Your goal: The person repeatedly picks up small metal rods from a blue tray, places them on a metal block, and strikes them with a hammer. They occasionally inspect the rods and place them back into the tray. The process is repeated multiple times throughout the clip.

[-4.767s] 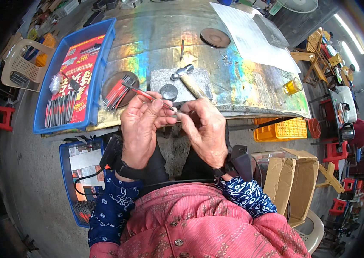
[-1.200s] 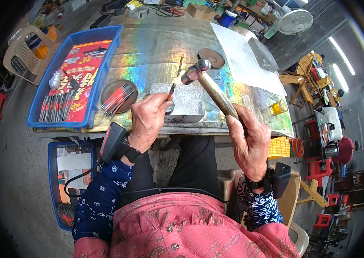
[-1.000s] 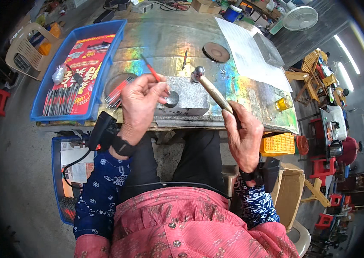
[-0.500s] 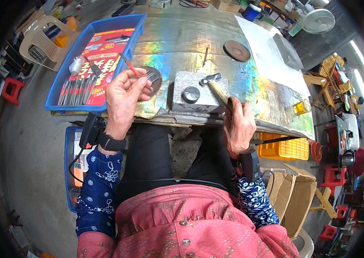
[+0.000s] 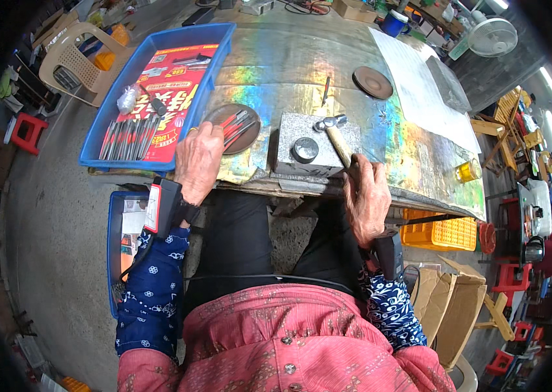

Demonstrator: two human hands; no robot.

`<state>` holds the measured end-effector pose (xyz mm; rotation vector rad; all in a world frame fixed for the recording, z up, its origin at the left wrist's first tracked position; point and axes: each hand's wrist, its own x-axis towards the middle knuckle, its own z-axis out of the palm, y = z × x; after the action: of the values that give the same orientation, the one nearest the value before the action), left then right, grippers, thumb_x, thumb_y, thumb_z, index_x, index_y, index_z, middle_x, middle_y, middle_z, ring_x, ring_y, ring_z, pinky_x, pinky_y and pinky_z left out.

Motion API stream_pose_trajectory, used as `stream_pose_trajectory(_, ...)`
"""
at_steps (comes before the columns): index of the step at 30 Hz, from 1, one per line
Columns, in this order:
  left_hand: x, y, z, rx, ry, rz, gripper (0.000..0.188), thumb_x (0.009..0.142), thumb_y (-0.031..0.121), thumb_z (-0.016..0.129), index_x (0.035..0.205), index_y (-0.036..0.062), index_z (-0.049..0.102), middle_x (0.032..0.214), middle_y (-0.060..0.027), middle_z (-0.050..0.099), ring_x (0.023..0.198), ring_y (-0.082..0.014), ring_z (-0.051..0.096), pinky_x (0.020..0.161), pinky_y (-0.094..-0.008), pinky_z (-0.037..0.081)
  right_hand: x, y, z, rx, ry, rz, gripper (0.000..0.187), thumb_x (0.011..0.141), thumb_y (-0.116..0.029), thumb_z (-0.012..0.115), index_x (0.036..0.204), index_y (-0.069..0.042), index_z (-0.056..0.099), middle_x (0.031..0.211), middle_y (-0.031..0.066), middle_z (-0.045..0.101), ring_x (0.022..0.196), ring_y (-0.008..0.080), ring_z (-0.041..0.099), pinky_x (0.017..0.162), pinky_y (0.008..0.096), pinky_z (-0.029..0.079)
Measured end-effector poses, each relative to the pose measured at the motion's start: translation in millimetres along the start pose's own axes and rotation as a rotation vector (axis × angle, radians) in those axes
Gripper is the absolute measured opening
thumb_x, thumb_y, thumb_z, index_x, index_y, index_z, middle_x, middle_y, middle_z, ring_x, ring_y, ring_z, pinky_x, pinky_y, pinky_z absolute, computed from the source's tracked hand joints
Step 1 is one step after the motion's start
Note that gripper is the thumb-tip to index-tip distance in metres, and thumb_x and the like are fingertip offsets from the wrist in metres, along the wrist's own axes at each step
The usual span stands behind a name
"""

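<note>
My left hand (image 5: pixel 199 160) is at the near left rim of a round brown dish (image 5: pixel 250 141), its fingers bent together and their tips hidden. Several thin red-and-dark rods (image 5: pixel 235 125) lie in that dish, right beside my fingers. My right hand (image 5: pixel 366 196) is closed round the pale wooden handle of a small hammer (image 5: pixel 338 145). The hammer's metal head rests on a speckled grey stone block (image 5: pixel 289 126). On the same block, left of the handle, sits a dark round piece (image 5: pixel 305 150).
A blue tray (image 5: pixel 222 55) at left holds more rods (image 5: pixel 133 138) on red printed paper. Farther back lie a dark thin stick (image 5: pixel 325 91), another brown dish (image 5: pixel 373 83) and a white sheet (image 5: pixel 413 81). A yellow-labelled jar (image 5: pixel 468 172) stands near the table's right edge.
My left hand has come down from above the table to the dish and turned its back upward. The red rod it held up no longer shows apart. My right hand still grips the hammer.
</note>
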<state>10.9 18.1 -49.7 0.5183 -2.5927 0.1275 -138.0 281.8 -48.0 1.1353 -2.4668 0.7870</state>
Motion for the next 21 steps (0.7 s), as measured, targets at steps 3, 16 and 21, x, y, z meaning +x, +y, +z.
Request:
stream_pose_trajectory(3, 2.4, -0.8, 7.3, 0.086, -0.045, 0.025, 0.006, 0.078, 0.002, 0.058, 0.082, 0.0001, 0.062, 0.085, -0.0137, 0.06, 0.079, -0.0295, 0.065, 0.06, -0.0392, 0.054, 0.3, 0.2, 1.3, -0.002, -0.008, 0.005, 0.043, 0.084, -0.01, 0.066, 0.124, -0.007, 0.051, 0.099, 0.0176, 0.052, 0.088, 0.0362, 0.057, 0.071, 0.0434, 0.048)
stream_pose_trajectory(16, 8.3, 3.4, 22.6, 0.131, -0.142, -0.05, 0.014, 0.083, 0.002, 0.053, 0.093, -0.0042, 0.061, 0.091, -0.0158, 0.058, 0.088, -0.0338, 0.061, 0.069, -0.0402, 0.055, 0.2, 0.4, 3.6, 0.002, -0.005, 0.003, 0.046, 0.083, -0.009, 0.066, 0.126, -0.006, 0.05, 0.097, 0.0175, 0.05, 0.087, 0.0367, 0.056, 0.07, 0.0442, 0.048)
stream_pose_trajectory(21, 15.4, 0.7, 24.7, 0.003, -0.085, -0.007, 0.029, 0.081, 0.011, 0.066, 0.103, -0.0066, 0.06, 0.092, -0.0181, 0.061, 0.088, -0.0362, 0.061, 0.075, -0.0428, 0.05, 0.1, -0.6, 4.5, -0.01, -0.003, 0.015, 0.047, 0.082, -0.008, 0.066, 0.126, -0.007, 0.05, 0.097, 0.0172, 0.05, 0.087, 0.0366, 0.056, 0.071, 0.0442, 0.048)
